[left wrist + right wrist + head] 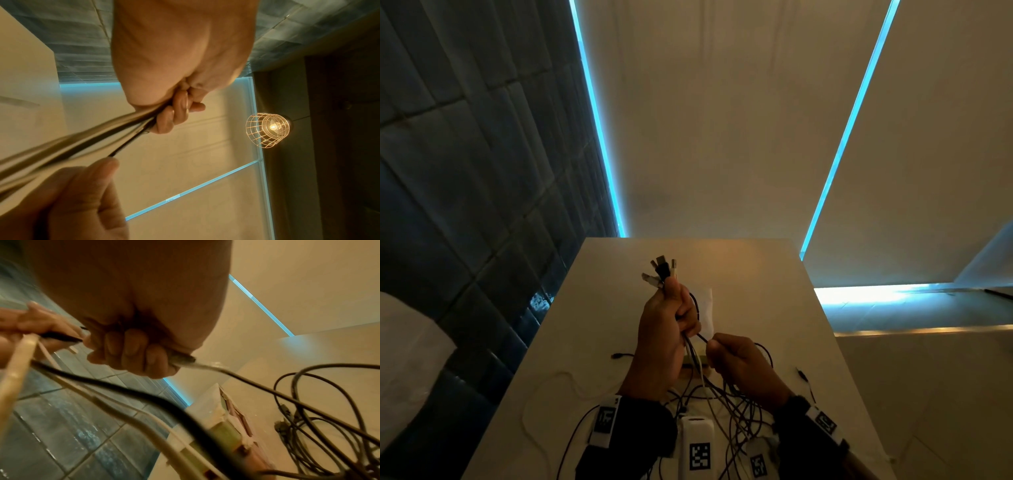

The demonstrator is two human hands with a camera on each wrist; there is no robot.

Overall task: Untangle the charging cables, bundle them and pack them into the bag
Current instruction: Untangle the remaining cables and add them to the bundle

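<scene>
My left hand (671, 325) is raised above the table and grips a bunch of charging cables, whose plugs (659, 270) stick out above the fist. The cables (722, 401), black and white, hang down from it into a tangle on the table. My right hand (736, 359), just below and to the right, is curled round a thin black cable (702, 338) coming out of the left fist. In the left wrist view the left fingers (176, 112) wrap the cable bunch (82, 142). In the right wrist view the right hand (133, 352) grips a cable (205, 368). No bag is recognisable.
The white table (774, 291) is narrow, with a tiled wall to the left and a drop to the right. A white flat item (707, 311) lies behind my hands. A small box (695, 363) sits under them. White tagged devices (697, 445) rest at the near edge.
</scene>
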